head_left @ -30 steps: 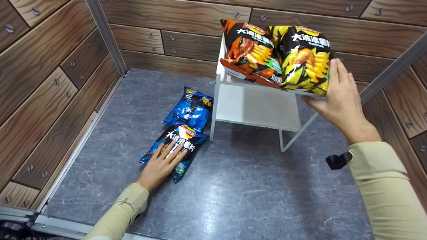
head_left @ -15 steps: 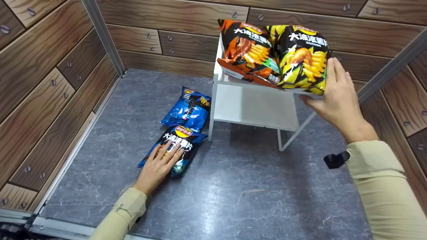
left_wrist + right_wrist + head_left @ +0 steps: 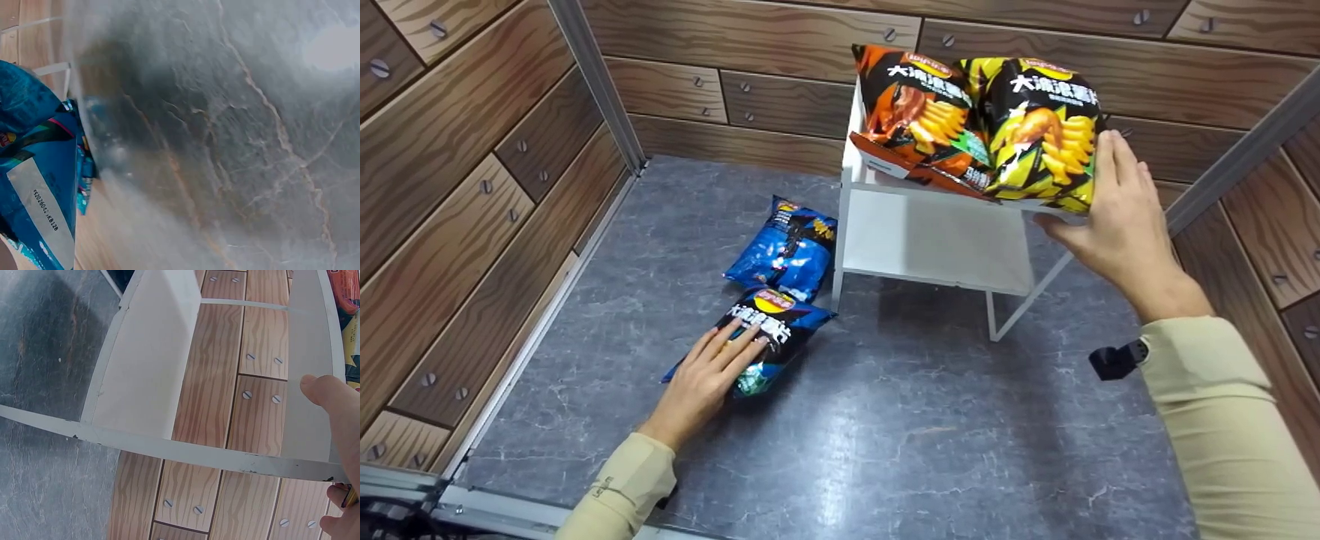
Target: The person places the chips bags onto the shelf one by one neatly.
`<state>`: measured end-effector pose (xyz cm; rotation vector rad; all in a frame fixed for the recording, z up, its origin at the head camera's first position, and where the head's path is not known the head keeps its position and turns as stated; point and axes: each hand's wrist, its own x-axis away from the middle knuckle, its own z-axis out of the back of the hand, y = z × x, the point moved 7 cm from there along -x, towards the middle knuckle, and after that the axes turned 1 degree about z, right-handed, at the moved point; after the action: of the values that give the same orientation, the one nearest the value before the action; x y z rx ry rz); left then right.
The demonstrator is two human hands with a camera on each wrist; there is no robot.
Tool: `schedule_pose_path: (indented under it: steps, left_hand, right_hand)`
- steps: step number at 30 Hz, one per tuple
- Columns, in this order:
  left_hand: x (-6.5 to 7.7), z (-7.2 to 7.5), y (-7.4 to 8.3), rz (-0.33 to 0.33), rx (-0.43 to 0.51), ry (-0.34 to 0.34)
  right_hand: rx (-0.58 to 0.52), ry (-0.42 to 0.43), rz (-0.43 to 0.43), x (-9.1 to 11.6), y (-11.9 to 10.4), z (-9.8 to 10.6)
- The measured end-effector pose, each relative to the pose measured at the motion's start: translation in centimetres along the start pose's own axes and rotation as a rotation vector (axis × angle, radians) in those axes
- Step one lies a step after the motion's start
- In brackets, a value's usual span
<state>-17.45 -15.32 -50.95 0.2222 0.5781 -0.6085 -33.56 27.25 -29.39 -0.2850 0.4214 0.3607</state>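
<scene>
My left hand [image 3: 701,379] grips a blue-and-black potato chip bag [image 3: 802,319] low over the floor, fingers spread across its front. The thumb is hidden in the head view. The left wrist view shows the bag's back [image 3: 39,208] with a printed date strip. My right hand [image 3: 1129,217] rests with straight fingers along the right side of a yellow-and-black chip bag [image 3: 1042,139] on the white rack's top; its thumb [image 3: 318,391] lies by the top shelf. Left of the yellow bag leans an orange-and-black chip bag [image 3: 922,112].
A second blue chip bag [image 3: 780,251] lies on the grey marbled floor [image 3: 915,427], beside the left leg of the white two-tier rack [image 3: 937,236]. Wood-patterned walls [image 3: 787,97] and metal posts [image 3: 592,67] enclose the space.
The front blue bag has tipped and its lower end has bunched up under my left hand, which has shifted slightly down and left. My right hand and the bags on the rack stay put.
</scene>
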Motion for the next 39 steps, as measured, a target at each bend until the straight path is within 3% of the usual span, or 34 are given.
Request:
schedule_pose_path:
  steps: [8, 18, 25, 34, 39]
  left_hand:
    - [-1.3, 1.0, 2.2, -0.084, 0.036, -0.005]
    - [-4.3, 1.2, 5.2, -0.213, 0.063, 0.040]
    - [-6.0, 1.2, 6.3, -0.233, 0.073, 0.049]
    - [-6.7, 2.7, 7.7, -0.262, 0.092, 0.098]
    - [-7.0, 2.6, 8.8, -0.300, 0.097, 0.057]
  right_hand:
    - [0.008, -0.013, -0.001, 0.1, 0.0, 0.0]
    - [-0.002, 0.009, 0.015, 0.1, -0.1, 0.1]
    - [-0.005, 0.022, 0.025, 0.0, -0.2, 0.2]
    - [-0.002, 0.005, 0.010, 0.0, 0.0, 0.2]
    - [0.000, -0.005, 0.004, 0.0, 0.0, 0.1]
